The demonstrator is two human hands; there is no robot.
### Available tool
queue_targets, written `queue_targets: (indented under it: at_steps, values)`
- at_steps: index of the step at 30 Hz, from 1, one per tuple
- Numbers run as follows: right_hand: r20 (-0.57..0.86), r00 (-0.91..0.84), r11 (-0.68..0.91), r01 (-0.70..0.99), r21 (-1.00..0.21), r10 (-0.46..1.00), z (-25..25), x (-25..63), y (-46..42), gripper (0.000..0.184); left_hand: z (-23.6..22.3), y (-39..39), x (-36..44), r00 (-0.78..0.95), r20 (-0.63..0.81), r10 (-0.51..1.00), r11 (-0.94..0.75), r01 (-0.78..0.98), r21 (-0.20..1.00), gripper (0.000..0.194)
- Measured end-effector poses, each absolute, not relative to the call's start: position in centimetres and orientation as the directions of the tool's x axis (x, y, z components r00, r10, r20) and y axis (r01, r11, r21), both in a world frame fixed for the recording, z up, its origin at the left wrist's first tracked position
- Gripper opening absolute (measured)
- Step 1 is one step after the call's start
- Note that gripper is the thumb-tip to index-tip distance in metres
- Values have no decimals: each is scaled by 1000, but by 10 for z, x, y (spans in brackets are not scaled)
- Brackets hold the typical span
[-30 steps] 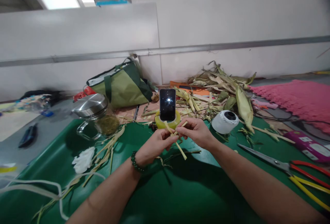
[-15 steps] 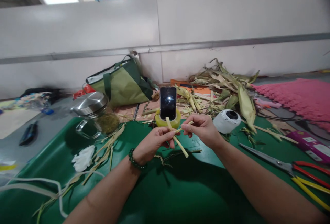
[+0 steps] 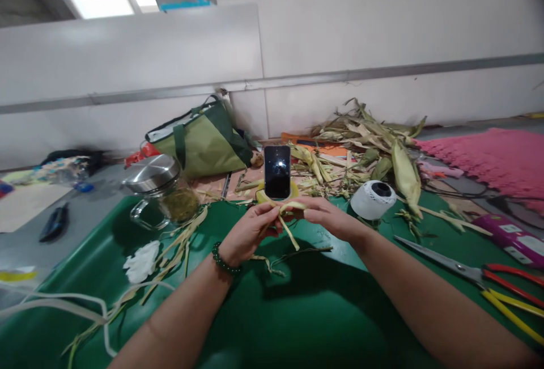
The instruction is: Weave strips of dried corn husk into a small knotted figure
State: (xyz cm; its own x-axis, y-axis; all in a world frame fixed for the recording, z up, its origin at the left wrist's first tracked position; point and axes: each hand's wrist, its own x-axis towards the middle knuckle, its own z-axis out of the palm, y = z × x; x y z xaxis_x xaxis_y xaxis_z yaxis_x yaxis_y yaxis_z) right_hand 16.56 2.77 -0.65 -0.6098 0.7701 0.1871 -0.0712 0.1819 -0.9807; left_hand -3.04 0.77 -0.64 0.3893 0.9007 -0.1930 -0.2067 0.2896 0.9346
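Observation:
Pale yellow corn husk strips (image 3: 290, 235) cross between my two hands above the green mat (image 3: 272, 312). My left hand (image 3: 250, 226), with a green bead bracelet (image 3: 225, 260) at the wrist, pinches the strips where they cross. On the other side, my right hand (image 3: 327, 217) has its fingers closed around the folded end of a strip; its fingertips are partly hidden. One strip end hangs down between the hands. A phone (image 3: 277, 172) stands upright just behind them, propped on a yellow roll of tape (image 3: 294, 190).
At right lie scissors (image 3: 459, 267) and a white spool (image 3: 373, 200). Husks (image 3: 365, 131) are heaped at the back. A glass jug (image 3: 164, 193), a green bag (image 3: 208, 142), crumpled tissue (image 3: 141, 261) and white cord (image 3: 55, 304) are on the left.
My right hand has moved in toward the left and folded a strip across the crossing. My left hand still pinches there. The view has shifted slightly.

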Motion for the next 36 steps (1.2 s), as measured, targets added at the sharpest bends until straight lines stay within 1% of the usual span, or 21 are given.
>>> queue_targets:
  at_steps: [2, 5, 8, 12, 15, 18, 21, 27, 29, 32, 34, 36]
  values:
    - [179, -604, 169, -75, -983, 776, -8, 162, 25, 41, -5, 6, -29, 395, -162, 904, 252, -187, 950, 42]
    - [186, -513, 202, -25, -979, 838, -12, 157, 25, 28, -3, 3, -27, 419, -111, 901, 192, -157, 969, 40]
    - [212, -487, 249, 10, -969, 847, -15, 157, 28, 32, -2, 2, -27, 428, -102, 898, 186, -161, 969, 38]
    - [187, -533, 236, 25, -971, 825, -12, 160, 29, 38, 1, 1, -28, 460, -46, 887, 149, -190, 970, 47]
    - [176, -577, 204, -16, -979, 797, -9, 160, 26, 37, 3, 0, -28, 451, -18, 892, 101, -161, 982, 55]
    - [207, -598, 196, -85, -977, 774, -7, 157, 23, 34, 6, -1, -28, 447, -7, 895, 63, -111, 992, 62]
    - [242, -601, 205, -130, -970, 762, -5, 156, 21, 30, 7, -3, -27, 477, -6, 879, 52, -82, 995, 64]
    - [314, -541, 326, -78, -942, 780, -5, 159, 24, 31, 10, -8, -26, 474, 52, 879, -19, -75, 997, 57]
    - [294, -516, 294, -85, -952, 804, -9, 160, 26, 32, 11, -8, -25, 456, 62, 888, -33, -71, 997, 57]
    - [257, -485, 229, -118, -966, 836, -16, 159, 28, 32, 10, -7, -24, 430, 19, 903, 7, -58, 998, 57]
    - [301, -446, 295, -86, -952, 843, -17, 159, 27, 28, 8, -5, -24, 420, -13, 908, 36, -46, 998, 53]
    - [372, -422, 416, 15, -909, 827, -14, 159, 24, 21, 5, -3, -24, 389, -16, 921, 29, -28, 999, 43]
